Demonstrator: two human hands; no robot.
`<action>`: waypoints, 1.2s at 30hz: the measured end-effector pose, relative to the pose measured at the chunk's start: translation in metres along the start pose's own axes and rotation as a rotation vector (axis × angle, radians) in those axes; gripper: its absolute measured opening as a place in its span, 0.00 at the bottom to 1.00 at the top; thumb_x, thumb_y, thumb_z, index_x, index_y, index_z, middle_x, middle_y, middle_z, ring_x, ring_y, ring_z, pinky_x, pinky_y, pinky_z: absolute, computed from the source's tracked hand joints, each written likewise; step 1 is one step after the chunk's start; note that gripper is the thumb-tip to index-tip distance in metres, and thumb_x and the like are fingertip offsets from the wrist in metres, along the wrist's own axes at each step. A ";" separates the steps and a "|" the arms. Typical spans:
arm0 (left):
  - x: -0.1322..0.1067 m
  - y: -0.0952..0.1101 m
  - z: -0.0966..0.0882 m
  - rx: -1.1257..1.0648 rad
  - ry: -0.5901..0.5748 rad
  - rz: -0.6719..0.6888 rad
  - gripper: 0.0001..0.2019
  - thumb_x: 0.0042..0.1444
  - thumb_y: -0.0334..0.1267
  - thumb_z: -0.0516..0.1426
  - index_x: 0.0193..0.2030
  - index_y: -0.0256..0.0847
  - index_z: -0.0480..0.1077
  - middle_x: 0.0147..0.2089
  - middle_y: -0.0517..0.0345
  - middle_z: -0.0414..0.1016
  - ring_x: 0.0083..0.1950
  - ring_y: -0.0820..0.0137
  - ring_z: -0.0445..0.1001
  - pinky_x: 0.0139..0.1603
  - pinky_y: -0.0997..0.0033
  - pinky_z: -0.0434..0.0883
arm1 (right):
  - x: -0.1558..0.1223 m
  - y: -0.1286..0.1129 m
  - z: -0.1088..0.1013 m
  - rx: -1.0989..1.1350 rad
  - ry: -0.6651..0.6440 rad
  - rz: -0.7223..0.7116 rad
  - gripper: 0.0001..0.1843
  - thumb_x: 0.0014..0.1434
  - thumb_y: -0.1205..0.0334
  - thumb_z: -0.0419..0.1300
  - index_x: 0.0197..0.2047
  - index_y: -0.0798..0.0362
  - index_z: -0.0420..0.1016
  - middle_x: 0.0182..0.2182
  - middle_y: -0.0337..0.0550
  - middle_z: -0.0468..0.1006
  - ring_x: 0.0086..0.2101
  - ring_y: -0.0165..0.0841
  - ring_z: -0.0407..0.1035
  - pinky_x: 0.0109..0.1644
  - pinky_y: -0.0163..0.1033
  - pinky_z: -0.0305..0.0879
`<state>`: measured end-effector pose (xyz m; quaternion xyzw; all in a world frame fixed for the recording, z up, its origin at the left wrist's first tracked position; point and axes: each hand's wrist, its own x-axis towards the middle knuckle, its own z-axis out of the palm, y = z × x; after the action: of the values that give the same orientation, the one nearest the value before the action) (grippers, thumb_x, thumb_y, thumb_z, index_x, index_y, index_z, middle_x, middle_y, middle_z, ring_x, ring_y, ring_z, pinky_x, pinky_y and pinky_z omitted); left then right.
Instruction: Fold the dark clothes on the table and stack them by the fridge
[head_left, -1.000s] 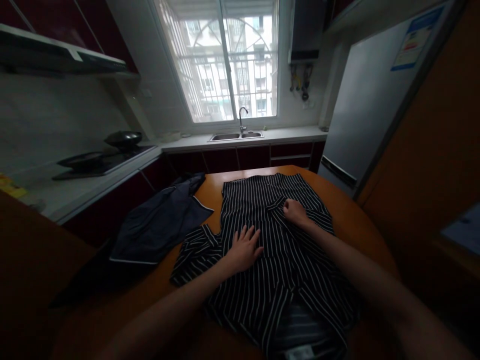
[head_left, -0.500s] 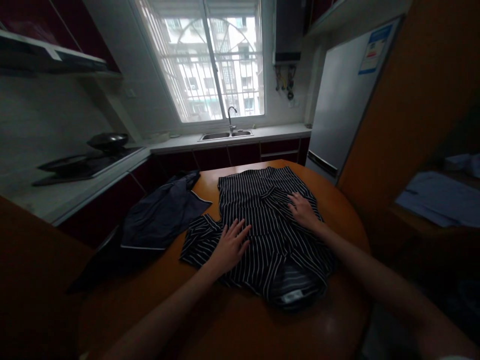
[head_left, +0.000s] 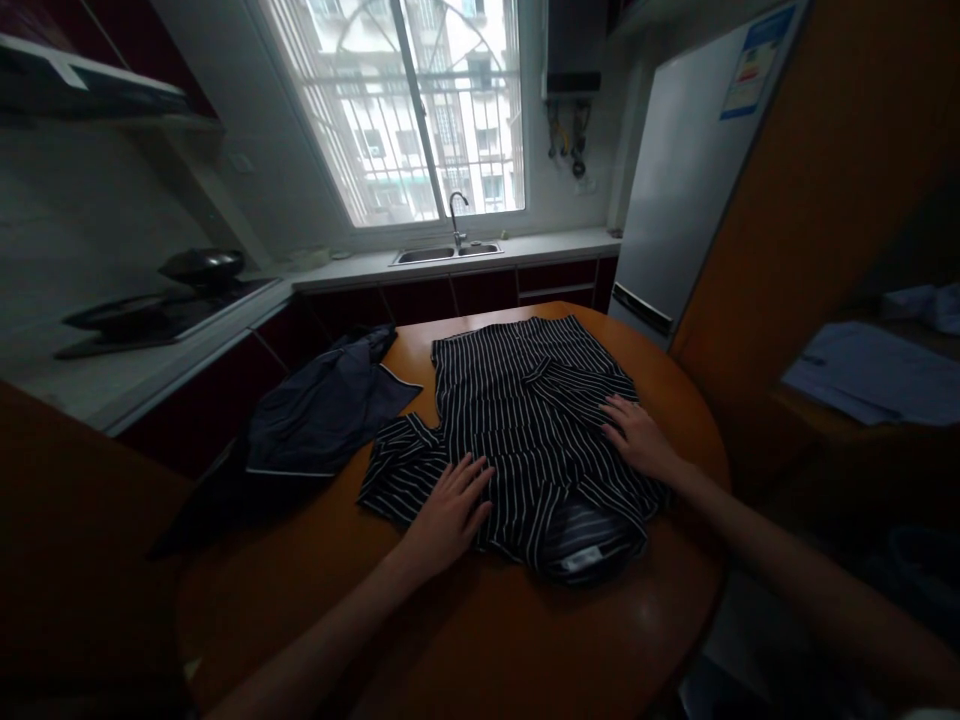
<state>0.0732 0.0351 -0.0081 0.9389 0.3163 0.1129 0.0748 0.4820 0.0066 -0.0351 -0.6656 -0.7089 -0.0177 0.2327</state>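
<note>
Head view: the striped shirt (head_left: 491, 390) is spread on the wooden table (head_left: 420, 650), beside a dark garment (head_left: 322, 410). The left hand (head_left: 448, 515) is placed over the shirt, fingers spread; the right hand (head_left: 639, 438), loosely opened, at a folded sleeve (head_left: 581, 385).

Pans (head_left: 202, 266) on stove (head_left: 184, 325); tap (head_left: 453, 215) at sink (head_left: 426, 256), below window (head_left: 375, 120); fridge (head_left: 682, 165) right.

It's a kitchen, a home one by its looks! Straight beyond the left hand (head_left: 444, 515) sits a double-bowl steel sink (head_left: 448, 259) with a curved chrome tap (head_left: 453, 218); up to its left, a dark round metal wok (head_left: 201, 265); beyond the right hand (head_left: 637, 437), a tall silver-grey fridge (head_left: 675, 180)!
</note>
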 end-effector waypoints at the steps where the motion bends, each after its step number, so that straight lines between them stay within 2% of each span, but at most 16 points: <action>1: 0.001 0.012 -0.006 -0.049 -0.036 0.077 0.28 0.71 0.41 0.49 0.76 0.48 0.49 0.76 0.50 0.52 0.77 0.57 0.46 0.74 0.42 0.50 | -0.007 -0.012 -0.005 0.041 -0.002 -0.059 0.26 0.71 0.54 0.47 0.68 0.51 0.66 0.69 0.52 0.62 0.69 0.44 0.52 0.71 0.58 0.49; 4: -0.002 0.047 -0.017 -0.163 -0.213 0.328 0.37 0.67 0.47 0.55 0.77 0.50 0.41 0.78 0.52 0.45 0.78 0.55 0.43 0.75 0.44 0.49 | -0.039 -0.040 -0.014 0.110 -0.117 -0.234 0.28 0.71 0.54 0.49 0.72 0.45 0.58 0.72 0.46 0.55 0.71 0.42 0.45 0.72 0.59 0.46; 6: -0.007 0.062 -0.015 -0.189 -0.318 0.436 0.41 0.64 0.50 0.59 0.77 0.52 0.42 0.78 0.53 0.44 0.78 0.52 0.42 0.74 0.41 0.48 | -0.062 -0.051 -0.018 0.093 -0.220 -0.282 0.30 0.71 0.53 0.50 0.74 0.43 0.54 0.73 0.44 0.51 0.72 0.42 0.41 0.72 0.61 0.44; 8: -0.013 0.069 -0.010 -0.193 -0.367 0.501 0.40 0.63 0.49 0.60 0.76 0.55 0.45 0.78 0.55 0.44 0.77 0.50 0.42 0.74 0.38 0.48 | -0.081 -0.055 -0.024 0.060 -0.270 -0.275 0.32 0.70 0.53 0.52 0.74 0.42 0.51 0.74 0.45 0.49 0.72 0.44 0.39 0.72 0.63 0.42; 10: -0.018 0.070 -0.005 -0.178 -0.353 0.532 0.38 0.63 0.46 0.61 0.76 0.57 0.47 0.78 0.56 0.45 0.77 0.50 0.43 0.74 0.37 0.47 | -0.095 -0.055 -0.032 0.054 -0.263 -0.259 0.33 0.69 0.53 0.54 0.74 0.42 0.51 0.74 0.46 0.48 0.72 0.45 0.39 0.72 0.65 0.40; 14: -0.018 0.066 0.002 -0.090 -0.218 0.528 0.33 0.65 0.40 0.59 0.74 0.49 0.53 0.74 0.51 0.57 0.75 0.53 0.52 0.73 0.40 0.52 | -0.118 -0.052 -0.046 0.155 -0.292 -0.358 0.39 0.62 0.48 0.62 0.73 0.42 0.56 0.73 0.47 0.53 0.71 0.48 0.43 0.72 0.63 0.42; 16: -0.014 0.064 0.005 -0.074 -0.145 0.551 0.26 0.67 0.36 0.56 0.70 0.46 0.60 0.69 0.50 0.66 0.72 0.56 0.61 0.71 0.46 0.59 | -0.128 -0.048 -0.046 0.205 -0.339 -0.422 0.43 0.56 0.45 0.68 0.71 0.42 0.60 0.71 0.49 0.56 0.70 0.50 0.46 0.71 0.64 0.46; 17: -0.012 0.063 0.006 -0.091 -0.107 0.556 0.22 0.67 0.34 0.55 0.68 0.44 0.64 0.66 0.50 0.70 0.69 0.58 0.66 0.70 0.51 0.64 | -0.131 -0.046 -0.044 0.220 -0.337 -0.436 0.41 0.56 0.47 0.68 0.70 0.43 0.63 0.70 0.50 0.59 0.70 0.50 0.49 0.70 0.63 0.49; 20: -0.004 0.063 0.004 -0.237 0.024 0.463 0.19 0.66 0.29 0.52 0.62 0.41 0.69 0.58 0.51 0.78 0.60 0.65 0.76 0.61 0.63 0.73 | -0.133 -0.039 -0.040 0.244 -0.217 -0.441 0.24 0.64 0.60 0.60 0.63 0.44 0.72 0.61 0.49 0.73 0.64 0.44 0.63 0.67 0.60 0.57; 21: -0.001 0.063 0.001 -0.293 0.070 0.406 0.19 0.66 0.28 0.52 0.61 0.41 0.70 0.56 0.52 0.79 0.57 0.67 0.78 0.59 0.66 0.75 | -0.130 -0.037 -0.042 0.249 -0.163 -0.435 0.22 0.66 0.65 0.56 0.61 0.43 0.73 0.58 0.48 0.77 0.60 0.41 0.68 0.67 0.59 0.59; 23: 0.003 0.064 -0.008 -0.366 0.157 0.343 0.20 0.64 0.27 0.52 0.61 0.42 0.70 0.55 0.52 0.80 0.54 0.68 0.79 0.56 0.67 0.77 | -0.122 -0.036 -0.053 0.257 -0.086 -0.413 0.23 0.67 0.69 0.52 0.60 0.42 0.74 0.54 0.45 0.80 0.56 0.38 0.73 0.67 0.57 0.61; 25: 0.004 0.066 -0.018 -0.375 0.203 0.391 0.21 0.64 0.27 0.52 0.62 0.42 0.69 0.56 0.51 0.79 0.56 0.67 0.78 0.56 0.65 0.77 | -0.117 -0.037 -0.069 0.264 -0.060 -0.380 0.24 0.66 0.69 0.53 0.62 0.40 0.73 0.55 0.44 0.79 0.55 0.38 0.74 0.67 0.56 0.61; 27: 0.001 0.070 -0.026 -0.363 0.151 0.478 0.21 0.65 0.28 0.53 0.64 0.42 0.68 0.58 0.50 0.78 0.59 0.65 0.77 0.58 0.64 0.76 | -0.117 -0.042 -0.084 0.266 -0.102 -0.351 0.27 0.64 0.69 0.54 0.63 0.39 0.72 0.57 0.43 0.78 0.56 0.39 0.73 0.67 0.55 0.62; 32: -0.003 0.079 -0.032 -0.378 -0.254 0.596 0.19 0.68 0.37 0.56 0.64 0.45 0.68 0.59 0.51 0.77 0.58 0.65 0.77 0.57 0.68 0.75 | -0.129 -0.055 -0.099 0.355 -0.436 -0.327 0.24 0.62 0.69 0.58 0.59 0.38 0.76 0.53 0.39 0.81 0.56 0.37 0.73 0.61 0.44 0.69; 34: 0.005 0.068 -0.034 -0.387 -0.246 0.535 0.18 0.69 0.38 0.55 0.64 0.47 0.69 0.58 0.53 0.77 0.57 0.67 0.77 0.57 0.67 0.75 | -0.124 -0.056 -0.100 0.397 -0.507 -0.285 0.19 0.64 0.63 0.61 0.57 0.40 0.78 0.52 0.40 0.82 0.53 0.38 0.75 0.56 0.41 0.72; 36: 0.019 0.042 -0.038 -0.370 -0.084 0.339 0.16 0.70 0.37 0.51 0.61 0.46 0.71 0.57 0.53 0.78 0.56 0.67 0.77 0.58 0.65 0.74 | -0.110 -0.054 -0.100 0.394 -0.452 -0.208 0.16 0.66 0.57 0.60 0.55 0.42 0.79 0.50 0.43 0.82 0.50 0.38 0.77 0.54 0.42 0.73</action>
<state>0.1020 0.0165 0.0400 0.9528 0.1248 0.1406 0.2384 0.4613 -0.1359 0.0302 -0.5186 -0.7968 0.2446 0.1907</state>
